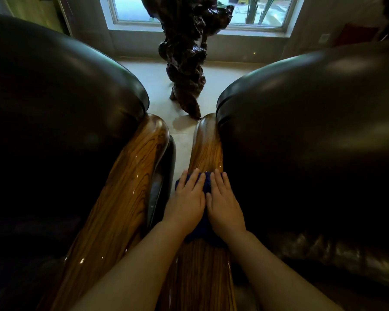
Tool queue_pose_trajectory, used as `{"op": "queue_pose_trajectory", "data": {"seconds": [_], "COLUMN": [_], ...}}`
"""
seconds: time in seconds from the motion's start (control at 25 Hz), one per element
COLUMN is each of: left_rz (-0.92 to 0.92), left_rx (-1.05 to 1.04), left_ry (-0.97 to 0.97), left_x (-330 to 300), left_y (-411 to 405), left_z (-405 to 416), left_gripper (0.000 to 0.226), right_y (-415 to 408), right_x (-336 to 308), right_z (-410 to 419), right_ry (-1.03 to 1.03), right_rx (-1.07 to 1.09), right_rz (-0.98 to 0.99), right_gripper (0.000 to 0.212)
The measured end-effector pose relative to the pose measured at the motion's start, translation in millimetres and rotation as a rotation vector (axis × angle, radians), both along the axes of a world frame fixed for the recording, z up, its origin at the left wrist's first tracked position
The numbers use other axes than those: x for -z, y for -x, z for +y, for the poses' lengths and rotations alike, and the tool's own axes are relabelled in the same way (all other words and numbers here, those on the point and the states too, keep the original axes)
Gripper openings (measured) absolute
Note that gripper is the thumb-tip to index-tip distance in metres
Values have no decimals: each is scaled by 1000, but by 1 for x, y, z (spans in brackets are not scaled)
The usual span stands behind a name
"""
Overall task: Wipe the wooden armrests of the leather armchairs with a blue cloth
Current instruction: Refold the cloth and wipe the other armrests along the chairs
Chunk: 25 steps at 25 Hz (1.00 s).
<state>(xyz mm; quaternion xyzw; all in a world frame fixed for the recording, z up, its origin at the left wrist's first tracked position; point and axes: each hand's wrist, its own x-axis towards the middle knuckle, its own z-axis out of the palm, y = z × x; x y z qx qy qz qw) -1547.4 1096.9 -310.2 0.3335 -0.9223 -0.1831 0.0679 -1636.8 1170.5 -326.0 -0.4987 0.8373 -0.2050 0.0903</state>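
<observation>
Two bare arms reach out from the bottom. The left hand and the right hand lie flat side by side, fingers spread out, both pressing down on the blue cloth. The cloth sits on the right wooden armrest — shiny and stripy. Just beside it is the left wooden armrest (nothing is on it). Dark leather armchairs bulge on both sides. Farther off, a knobbly dark carving stands on the pale floor before a window.
</observation>
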Motion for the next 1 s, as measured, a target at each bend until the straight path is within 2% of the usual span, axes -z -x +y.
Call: {"op": "queue_pose_trajectory", "data": {"seconds": [0.16, 0.28, 0.44, 0.6, 0.72, 0.84, 1.0], "left_rz": [-196, -146, -47, -84, -188, -255, -147], "left_rx": [67, 116, 126, 124, 170, 86, -15], "left_ry": [8, 103, 87, 94, 95, 3, -195], "left_x": [-14, -27, -39, -48, -60, -74, -121], "left_y": [-16, -25, -27, -27, -31, -38, -60], "left_z": [18, 17, 29, 44, 56, 64, 61], "left_gripper": [57, 53, 28, 21, 21, 23, 19], "right_y": [-9, 0, -1, -13, -17, -18, -18], "right_x": [-7, -16, -23, -27, -36, -51, -106], "right_z": [33, 45, 49, 57, 70, 82, 92], "right_ry": [-9, 60, 109, 111, 42, -51, -12], "right_rx": [-60, -35, 16, 93, 37, -64, -89], "right_rz": [-51, -43, -28, -49, -73, -102, -202], "right_gripper": [55, 50, 35, 22, 16, 15, 12]}}
